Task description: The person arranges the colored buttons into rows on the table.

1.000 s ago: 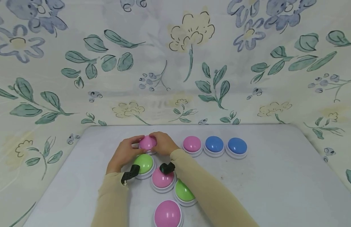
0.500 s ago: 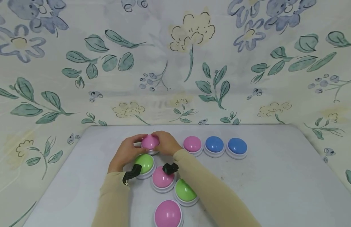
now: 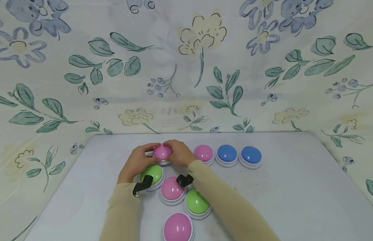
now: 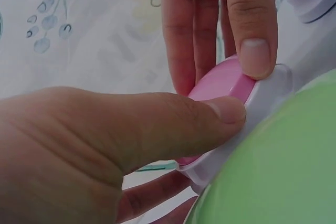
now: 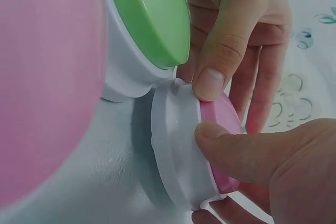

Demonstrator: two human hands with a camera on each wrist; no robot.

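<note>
One glossy pink button, domed on a smooth white base, is far back on the table, beyond a green button; left hand and right hand grip it, thumbs in front.

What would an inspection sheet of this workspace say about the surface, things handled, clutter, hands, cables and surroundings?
Surface: white table, faintly marked in places.
Handled thing: white-based pink button, held between two hands.
Other things: another pink button and two blue buttons rowed along the far side; two green buttons and two more pink buttons nearer.
Clutter: nothing seen.
Left hand: grips the held button.
Right hand: grips its other side.
Cables: nothing seen.
Surroundings: flower-patterned covering behind the table.
</note>
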